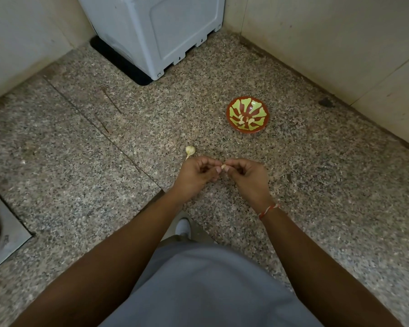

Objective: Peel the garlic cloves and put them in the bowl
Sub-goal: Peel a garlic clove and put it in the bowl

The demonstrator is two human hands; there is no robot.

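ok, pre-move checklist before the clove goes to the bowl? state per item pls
1. Clove held: ok, pinched between the fingertips of the left hand and right hand.
2. Clove fully peeled: cannot tell, it is mostly hidden by the fingers.
3. Bowl upright and open: ok, it sits on the countertop ahead and to the right of the hands.
4. Room in the bowl: ok, only a few peeled cloves lie at its bottom.
5. Path to the bowl: ok, nothing stands between the hands and the bowl.
6. Garlic left to peel: ok, a partial garlic bulb lies just beyond the left hand.
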